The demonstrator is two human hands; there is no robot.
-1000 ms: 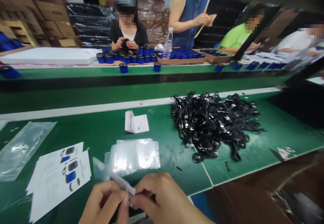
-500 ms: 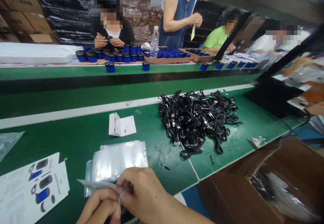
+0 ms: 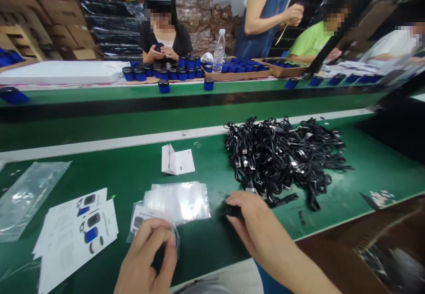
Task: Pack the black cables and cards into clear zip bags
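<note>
My left hand (image 3: 149, 249) pinches the edge of a clear plastic bag (image 3: 177, 236); a printed leaflet (image 3: 137, 221) shows through the plastic. Beside it, a stack of clear bags (image 3: 186, 201) lies flat on the green table. My right hand (image 3: 245, 214) has its fingers closed round a bundled black cable (image 3: 233, 210), blurred by motion, at the near left of a large cable pile (image 3: 275, 156). Left of my left hand are printed sheets (image 3: 76, 236) with pictures of a blue-and-black device. A small folded white booklet (image 3: 181, 161) stands behind the bags.
A clear plastic bag (image 3: 33, 196) lies at the left. Across the green conveyor (image 3: 133, 123), several people work beside blue jars with black lids (image 3: 189, 73) and a water bottle (image 3: 218, 52). An open carton (image 3: 368, 227) stands at the lower right.
My right hand has left the bag, moved right, and closed on a black cable. My left hand still holds the bag. The view has turned left; a person opposite now holds a jar closer.
</note>
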